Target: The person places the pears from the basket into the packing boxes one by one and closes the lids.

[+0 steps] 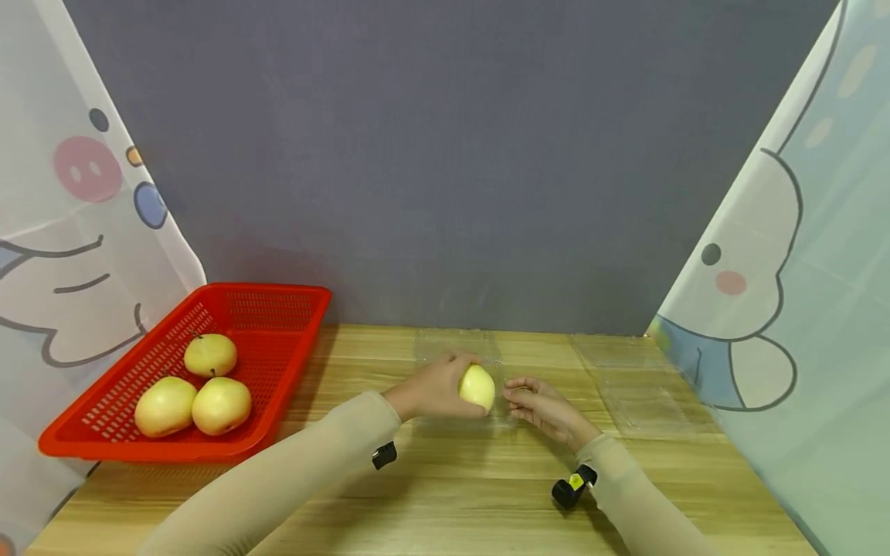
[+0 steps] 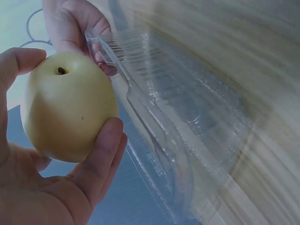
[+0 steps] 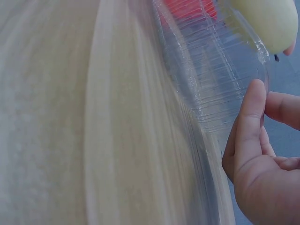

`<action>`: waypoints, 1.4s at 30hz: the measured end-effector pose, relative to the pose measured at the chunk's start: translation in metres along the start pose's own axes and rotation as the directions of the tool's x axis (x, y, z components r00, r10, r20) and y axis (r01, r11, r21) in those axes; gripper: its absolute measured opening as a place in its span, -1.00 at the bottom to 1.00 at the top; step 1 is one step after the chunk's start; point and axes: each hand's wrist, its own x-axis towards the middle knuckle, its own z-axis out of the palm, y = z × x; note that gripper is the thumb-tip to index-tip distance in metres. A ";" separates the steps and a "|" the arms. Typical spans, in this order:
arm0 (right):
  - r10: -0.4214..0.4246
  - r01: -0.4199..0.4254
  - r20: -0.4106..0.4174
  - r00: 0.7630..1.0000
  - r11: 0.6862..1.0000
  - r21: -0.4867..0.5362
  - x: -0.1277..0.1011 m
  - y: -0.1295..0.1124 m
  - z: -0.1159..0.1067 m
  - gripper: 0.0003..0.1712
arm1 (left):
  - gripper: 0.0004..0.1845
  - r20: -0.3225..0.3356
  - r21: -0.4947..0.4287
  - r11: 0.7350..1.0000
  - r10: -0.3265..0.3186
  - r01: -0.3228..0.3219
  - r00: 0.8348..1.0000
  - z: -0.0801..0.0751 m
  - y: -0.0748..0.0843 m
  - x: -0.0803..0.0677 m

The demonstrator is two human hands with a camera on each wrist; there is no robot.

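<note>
Grey backdrop meets the far edge of the wooden bench; left grip holds fruit, right grip pinches clear container

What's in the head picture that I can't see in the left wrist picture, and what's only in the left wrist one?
Only the head view shows the red basket, the three fruits in it, the sleeves and more clear plastic on the right.

Only the left wrist view shows the dark stem on top of the held fruit.

Both show that fruit in the left hand, the right hand, the clear box between the fruit and the wooden table, and that table.
</note>
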 end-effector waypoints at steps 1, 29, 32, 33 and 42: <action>0.000 0.000 -0.002 1.000 1.000 0.000 0.000 0.000 0.000 -0.52 | -0.12 0.003 0.002 1.000 -0.003 0.003 1.000 0.001 0.001 0.002; -0.009 0.008 0.025 1.000 0.999 0.036 -0.003 -0.002 0.000 -0.57 | -0.12 0.138 0.110 0.991 -0.087 0.072 0.987 0.006 0.009 0.028; -0.011 0.010 0.027 1.000 0.999 0.042 -0.003 -0.001 0.000 -0.56 | -0.12 0.160 0.101 0.991 -0.109 0.093 0.981 0.006 0.009 0.029; -0.010 0.009 0.026 1.000 0.999 0.043 -0.003 -0.001 0.000 -0.56 | -0.11 0.166 0.093 0.990 -0.117 0.102 0.979 0.006 0.009 0.029; -0.008 0.007 0.024 1.000 0.999 0.042 -0.001 0.000 -0.001 -0.60 | -0.14 0.200 0.094 0.985 -0.163 0.147 0.966 0.009 0.007 0.032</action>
